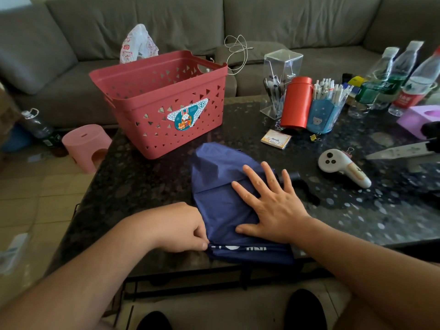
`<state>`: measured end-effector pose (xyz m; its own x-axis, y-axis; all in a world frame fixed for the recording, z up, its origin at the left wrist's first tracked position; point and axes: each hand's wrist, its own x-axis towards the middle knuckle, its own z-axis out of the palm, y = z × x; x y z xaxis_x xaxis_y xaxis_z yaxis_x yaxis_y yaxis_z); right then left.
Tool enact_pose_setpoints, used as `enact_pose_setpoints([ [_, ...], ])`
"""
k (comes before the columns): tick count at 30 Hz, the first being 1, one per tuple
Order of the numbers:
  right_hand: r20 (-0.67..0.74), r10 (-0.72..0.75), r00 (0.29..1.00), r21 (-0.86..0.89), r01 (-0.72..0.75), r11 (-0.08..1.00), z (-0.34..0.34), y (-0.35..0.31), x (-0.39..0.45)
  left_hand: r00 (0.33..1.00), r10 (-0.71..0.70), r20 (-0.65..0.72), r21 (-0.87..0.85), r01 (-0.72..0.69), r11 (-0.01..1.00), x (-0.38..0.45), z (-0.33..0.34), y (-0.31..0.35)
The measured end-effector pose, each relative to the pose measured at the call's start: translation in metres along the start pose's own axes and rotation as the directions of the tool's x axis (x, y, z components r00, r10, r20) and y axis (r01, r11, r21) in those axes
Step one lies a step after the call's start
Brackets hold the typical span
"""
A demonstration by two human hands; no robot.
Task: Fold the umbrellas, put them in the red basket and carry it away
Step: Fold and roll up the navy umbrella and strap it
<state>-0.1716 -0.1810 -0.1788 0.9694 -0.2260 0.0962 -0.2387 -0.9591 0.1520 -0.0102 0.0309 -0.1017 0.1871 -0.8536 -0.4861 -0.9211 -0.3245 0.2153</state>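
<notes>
A navy blue umbrella (219, 186) lies collapsed on the dark speckled table (142, 182), its cloth spread loosely and its black handle (294, 175) sticking out to the right. My right hand (269, 201) presses flat on the cloth with fingers spread. At the umbrella's near left edge, by white lettering, my left hand (176, 227) pinches the cloth. The red basket (162, 101) stands behind the umbrella at the table's far left, with nothing visible inside it.
On the right of the table are a white controller (340, 166), a knife (402, 151), a red canister (297, 103), pen holders (326, 110), water bottles (392, 77) and a sticky-note pad (276, 138). A pink stool (87, 146) stands on the floor at left. A grey sofa (238, 25) is behind.
</notes>
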Motion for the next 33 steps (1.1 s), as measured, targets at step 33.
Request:
enact_pose_setpoints([
  [33, -0.114, 0.235, 0.965, 0.379, -0.177, 0.908, -0.034, -0.004, 0.031, 0.93, 0.08, -0.359, 0.187, -0.012, 0.982, 0.021, 0.028, 0.01],
])
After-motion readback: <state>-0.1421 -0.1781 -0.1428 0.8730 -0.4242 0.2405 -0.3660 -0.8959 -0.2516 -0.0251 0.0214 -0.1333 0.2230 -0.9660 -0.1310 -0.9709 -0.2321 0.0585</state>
